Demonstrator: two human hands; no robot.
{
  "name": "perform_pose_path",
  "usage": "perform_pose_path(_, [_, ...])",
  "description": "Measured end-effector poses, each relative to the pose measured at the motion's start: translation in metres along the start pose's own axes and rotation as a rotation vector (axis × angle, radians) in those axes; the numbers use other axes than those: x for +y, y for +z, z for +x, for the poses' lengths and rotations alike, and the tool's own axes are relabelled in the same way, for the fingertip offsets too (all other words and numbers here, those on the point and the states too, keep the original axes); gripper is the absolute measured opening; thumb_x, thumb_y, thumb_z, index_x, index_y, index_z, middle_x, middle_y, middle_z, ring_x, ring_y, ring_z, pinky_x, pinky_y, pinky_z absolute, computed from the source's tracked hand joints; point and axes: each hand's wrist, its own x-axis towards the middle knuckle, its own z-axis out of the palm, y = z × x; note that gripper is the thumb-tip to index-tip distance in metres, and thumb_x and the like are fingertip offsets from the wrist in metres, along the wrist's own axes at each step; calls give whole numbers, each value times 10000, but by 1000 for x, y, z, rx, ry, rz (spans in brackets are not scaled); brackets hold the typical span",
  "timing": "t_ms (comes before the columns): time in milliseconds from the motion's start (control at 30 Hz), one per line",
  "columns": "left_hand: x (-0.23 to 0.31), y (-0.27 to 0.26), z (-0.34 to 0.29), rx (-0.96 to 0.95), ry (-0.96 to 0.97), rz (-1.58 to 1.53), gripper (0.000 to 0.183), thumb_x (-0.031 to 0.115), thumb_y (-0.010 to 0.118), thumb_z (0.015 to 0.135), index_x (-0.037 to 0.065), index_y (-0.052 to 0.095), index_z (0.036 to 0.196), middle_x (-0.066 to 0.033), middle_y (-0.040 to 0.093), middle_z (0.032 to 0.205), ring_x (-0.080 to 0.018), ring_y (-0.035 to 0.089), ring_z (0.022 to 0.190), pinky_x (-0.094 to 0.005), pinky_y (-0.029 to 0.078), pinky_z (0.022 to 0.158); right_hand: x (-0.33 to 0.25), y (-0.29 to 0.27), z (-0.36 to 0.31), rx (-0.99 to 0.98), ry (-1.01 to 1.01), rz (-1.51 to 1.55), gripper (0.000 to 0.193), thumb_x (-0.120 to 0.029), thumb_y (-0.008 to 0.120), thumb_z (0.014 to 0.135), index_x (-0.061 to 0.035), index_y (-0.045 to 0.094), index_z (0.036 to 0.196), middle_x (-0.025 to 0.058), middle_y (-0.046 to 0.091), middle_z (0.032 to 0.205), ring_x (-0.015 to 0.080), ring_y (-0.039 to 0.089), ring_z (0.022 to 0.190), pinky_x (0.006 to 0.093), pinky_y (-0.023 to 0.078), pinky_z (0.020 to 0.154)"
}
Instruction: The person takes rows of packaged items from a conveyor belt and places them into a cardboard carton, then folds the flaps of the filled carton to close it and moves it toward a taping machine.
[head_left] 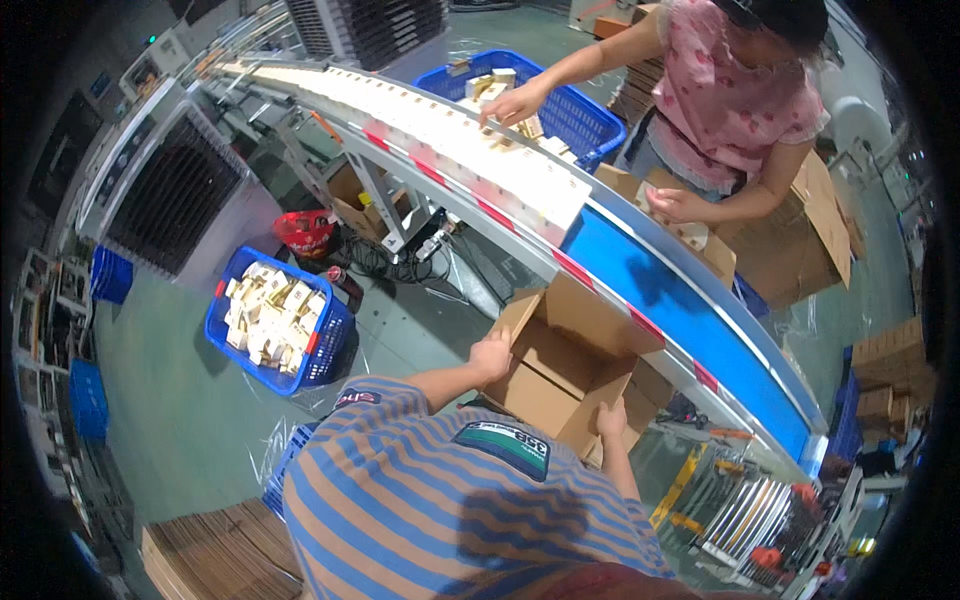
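An open cardboard box (595, 312) is in front of my body, its flaps standing up and nothing visible on the part of its inside that shows. My left hand (492, 357) grips its left edge, fingers closed round the cardboard. On the other side my right hand (611, 420) holds the right edge, fingers mostly hidden behind it. Just beyond the box runs a blue conveyor belt (680, 300) with a red-and-white striped side. Small white packages (540, 185) crowd its upper left stretch under bright glare.
Across the belt, a co-worker's hand (515, 104) reaches toward the packages, near a blue basket (590, 110); an open carton (800, 240) stands beside them. Another blue basket (325, 345) full of small packages sits on the floor at left. Flattened cardboard (215, 550) is stacked at lower left.
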Motion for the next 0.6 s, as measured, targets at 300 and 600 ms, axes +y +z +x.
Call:
perform_pose_path(300, [0, 6, 0, -2, -32, 46, 579, 263, 601, 817, 0, 376, 1281, -172, 581, 1092, -314, 616, 964, -413, 518, 777, 10, 8, 12, -18, 52, 53, 469, -181, 570, 808, -97, 475, 1259, 203, 629, 1084, 364, 595, 1015, 433, 452, 885])
perform_pose_path(600, [4, 1, 3, 10, -56, 45, 445, 298, 630, 814, 43, 422, 1113, -178, 583, 1065, -332, 621, 940, -432, 517, 775, 13, 10, 11, 33, -2, 77, 490, -189, 570, 810, -122, 459, 1283, 196, 640, 1062, 359, 602, 1005, 428, 458, 876])
